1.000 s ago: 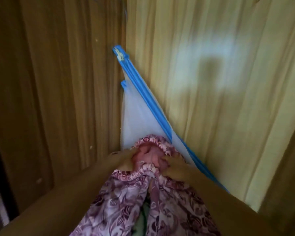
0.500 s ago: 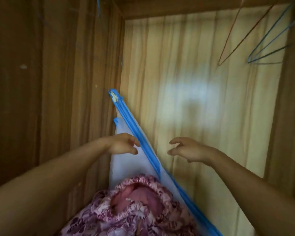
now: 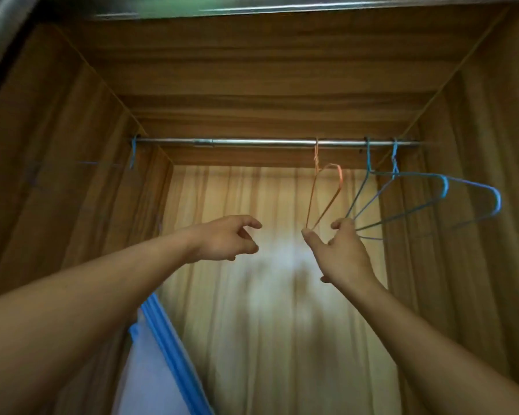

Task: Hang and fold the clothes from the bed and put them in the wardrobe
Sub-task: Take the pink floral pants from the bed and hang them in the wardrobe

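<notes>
Wardrobe side walls [image 3: 72, 175] show dark brown wood grain in vertical streaks. The back panel [image 3: 252, 324] has a paler, yellow-tan grain. The rail [image 3: 252, 142] is shiny silver. One wire hanger [image 3: 339, 181] is orange, two wire hangers [image 3: 445, 187] are blue, and a lone hook [image 3: 133, 154] is blue. The bag [image 3: 150, 384] is pale bluish-white, with a bright blue zip band [image 3: 174, 354].

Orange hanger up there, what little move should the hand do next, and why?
Probably curl the fingers of the right hand around the lower corner of the orange hanger, then lift its hook off the rail. The thumb touches that corner, but the fingers look spread, not gripping. The left hand holds nothing.
</notes>
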